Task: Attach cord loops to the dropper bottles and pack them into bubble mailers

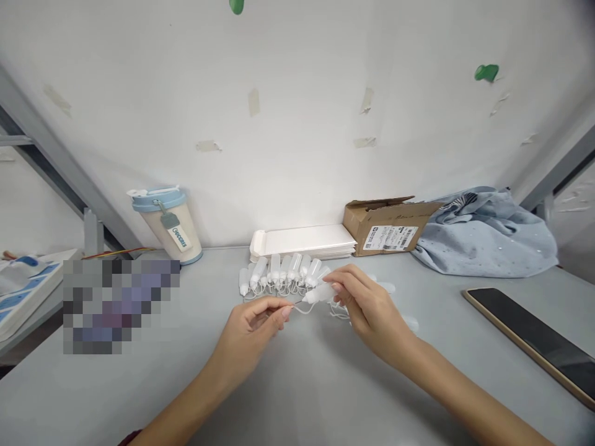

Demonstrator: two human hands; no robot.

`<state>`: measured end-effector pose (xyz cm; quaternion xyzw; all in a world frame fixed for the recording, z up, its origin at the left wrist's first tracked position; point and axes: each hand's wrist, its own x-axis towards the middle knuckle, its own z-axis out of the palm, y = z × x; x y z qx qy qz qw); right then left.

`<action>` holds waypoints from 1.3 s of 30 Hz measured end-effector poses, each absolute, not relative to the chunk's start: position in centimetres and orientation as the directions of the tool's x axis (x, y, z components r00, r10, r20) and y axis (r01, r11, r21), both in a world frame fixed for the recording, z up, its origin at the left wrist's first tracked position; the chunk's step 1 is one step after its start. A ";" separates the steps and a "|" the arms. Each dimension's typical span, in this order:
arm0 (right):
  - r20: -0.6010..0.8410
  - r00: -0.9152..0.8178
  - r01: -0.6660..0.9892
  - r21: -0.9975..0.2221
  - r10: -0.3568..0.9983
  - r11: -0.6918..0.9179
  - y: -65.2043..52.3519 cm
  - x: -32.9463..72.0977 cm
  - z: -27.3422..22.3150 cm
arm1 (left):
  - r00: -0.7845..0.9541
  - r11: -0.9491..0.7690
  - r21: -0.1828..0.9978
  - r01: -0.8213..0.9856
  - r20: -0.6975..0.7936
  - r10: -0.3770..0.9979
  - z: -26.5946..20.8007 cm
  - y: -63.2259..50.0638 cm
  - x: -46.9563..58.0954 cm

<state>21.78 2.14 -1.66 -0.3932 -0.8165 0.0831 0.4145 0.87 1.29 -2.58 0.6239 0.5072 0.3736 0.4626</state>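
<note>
Bottle row [279,271] behind; sm bottle [318,294] just in front, btwn R hand [369,303] + L hand [253,325]. Imo keep bottle steady, cord [305,310] slack, thin tip [298,301] straight, no side load. R fingers narrow, gripping bottle; L thumb + index pinched on cord end nr tip, rest hidden

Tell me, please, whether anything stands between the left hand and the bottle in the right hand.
Nothing visible blocks the left hand from the bottle in the right hand; only a thin tip and a white cord span the gap. The row of bottles lies farther back.
</note>
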 end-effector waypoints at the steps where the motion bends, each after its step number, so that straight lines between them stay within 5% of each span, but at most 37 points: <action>1: 0.607 -0.349 0.567 -0.470 0.714 0.677 2.1 21.7 -1.7 | 0.201 -0.039 0.962 0.270 -0.017 0.979 -2.7 1.3 0.9; 10: 0.581 -0.339 0.579 -0.491 0.740 0.651 2.1 21.3 -2.4 | 0.193 0.092 0.979 0.181 -0.127 0.973 -2.8 1.3 1.0; 19: 0.602 -0.456 0.687 -0.230 0.656 0.689 1.7 20.9 -3.7 | 0.159 0.004 0.957 0.292 -0.052 0.986 -2.7 1.1 1.0; 23: 0.517 -0.516 0.668 -0.256 0.683 0.699 1.3 20.8 -3.4 | 0.183 -0.081 0.945 0.316 0.023 0.983 -2.7 1.0 1.1; 29: 0.643 -0.448 0.635 -0.260 0.621 0.728 1.9 21.2 -3.0 | 0.169 -0.119 0.934 0.335 0.065 0.983 -2.6 0.9 1.0; 39: 0.659 -0.425 0.655 -0.250 0.621 0.713 1.7 21.3 -2.2 | 0.188 -0.127 0.939 0.318 0.069 0.980 -2.3 0.8 1.2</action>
